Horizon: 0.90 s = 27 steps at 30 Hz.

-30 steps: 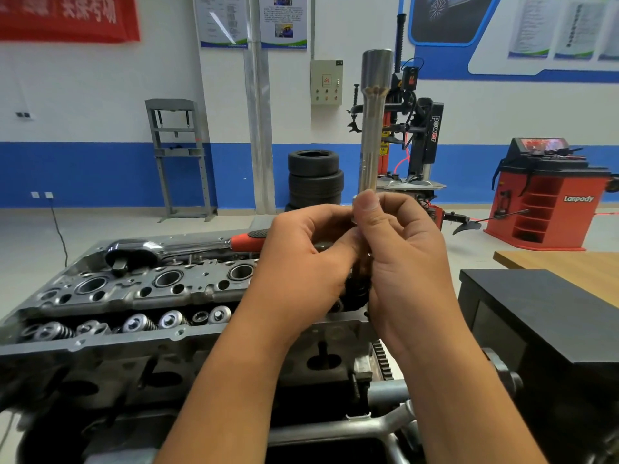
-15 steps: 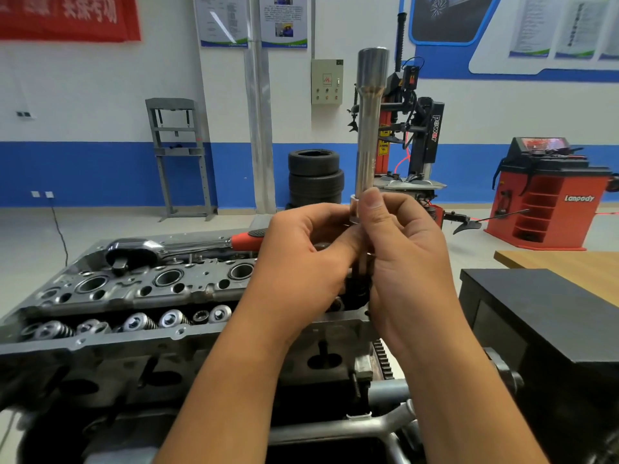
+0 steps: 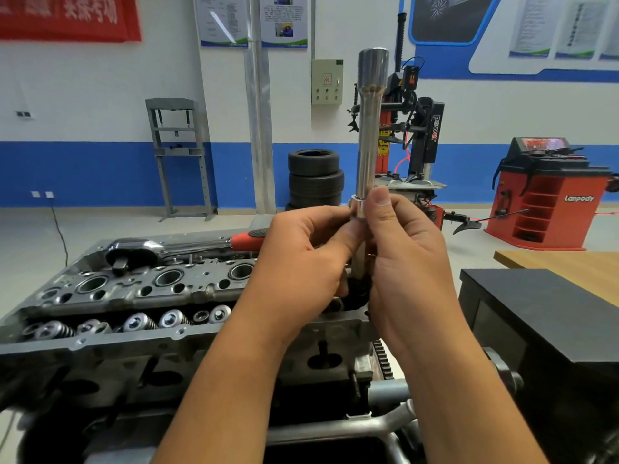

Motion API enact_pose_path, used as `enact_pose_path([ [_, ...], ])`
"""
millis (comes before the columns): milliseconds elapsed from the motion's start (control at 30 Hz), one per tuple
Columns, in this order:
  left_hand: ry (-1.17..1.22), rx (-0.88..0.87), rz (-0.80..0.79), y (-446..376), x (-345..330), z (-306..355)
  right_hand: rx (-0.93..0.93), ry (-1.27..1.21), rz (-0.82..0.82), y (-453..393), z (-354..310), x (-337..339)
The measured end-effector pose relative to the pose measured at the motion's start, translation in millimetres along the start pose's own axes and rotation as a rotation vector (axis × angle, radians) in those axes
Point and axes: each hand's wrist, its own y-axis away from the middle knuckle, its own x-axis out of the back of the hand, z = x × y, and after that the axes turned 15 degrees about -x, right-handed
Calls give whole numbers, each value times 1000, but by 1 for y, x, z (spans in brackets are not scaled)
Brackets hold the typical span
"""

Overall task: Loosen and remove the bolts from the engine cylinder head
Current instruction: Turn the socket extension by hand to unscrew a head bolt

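- Hands first: left hand [image 3: 301,259] and right hand [image 3: 407,262] meet over the near end of the cylinder head [image 3: 140,296], each grip clenched round the lower part of a long upright socket extension [image 3: 368,128]; the right thumb lies against a short chrome collar [image 3: 357,209] on the shaft
- Risk, as I judge it: the polished shaft stands tall above the fingers, so a slack pinch could let it tip or slide down into the head; what sits at its lower tip is hidden behind the fingers, and if a bolt hangs there it could drop into an open bore
- Cylinder head just beyond the hands, on its stand: its round wells and bolt holes look dark and open, and I cannot tell whether any bolt remains; valve springs [image 3: 140,323] fill the near row
- Ratchet wrench [image 3: 174,247] with red handle lies loose along the far edge, where a knock could send it off
- Tyres [image 3: 315,175] stacked by the far wall
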Motion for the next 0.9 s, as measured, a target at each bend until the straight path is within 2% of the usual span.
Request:
enact_pose_path([
  [233, -118, -31, 12, -2, 0, -5, 15, -18, 18, 0, 1, 1],
  [467, -49, -8, -32, -1, 2, -4, 4, -34, -36, 4, -1, 1],
  [800, -111, -33, 12, -1, 2, -9, 32, -9, 34, -1, 3, 0],
  [900, -77, -33, 10, -1, 2, -6, 20, -34, -16, 0, 2, 1],
])
